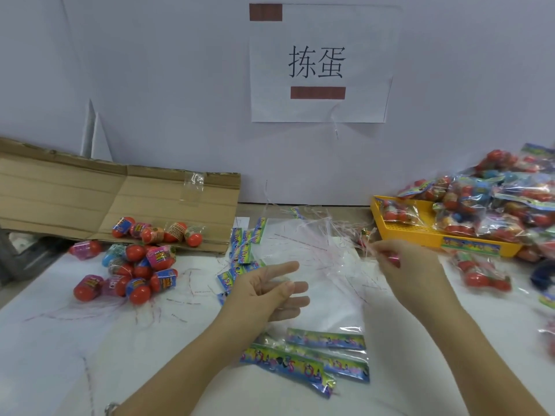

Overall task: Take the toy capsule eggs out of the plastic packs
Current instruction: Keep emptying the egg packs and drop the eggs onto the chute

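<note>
**On the table: eggs loose at my left, packed at my right**

On the white table [60, 340], toward my left, the loose eggs [132, 268] lie in a heap. Most have red halves, with bright printed bands round them. A short row of eggs [159, 232] rests on the flattened cardboard [60, 193] just behind the heap.

Well apart from them, at my far right, the full packs [495, 202] are piled high in and over a yellow tray [402, 232]. One single pack [483, 274] lies by itself on the table in front of the tray, its eggs inside.

Between the two lots, a tangle of clear wrappers [312, 250] with thin pink strips spreads across the middle of the table. My right hand [411, 265] is over the tangle's right edge, near the tray's front left corner, with fingers curled and pinching the wrappers. A pink-red bit shows between the fingers, and I cannot tell what it is. My left hand [267, 292] hovers above the near side of the wrappers, palm turned inward, fingers loose and spread, holding nothing.

Empty packs [315, 352] with colourful printed headers lie flat close to me, between my forearms. More printed headers [243, 250] lie by the cardboard's right end.

On the wall [150, 85] behind hangs a paper sign [321, 64] with two large characters and two brown-red bars.
</note>
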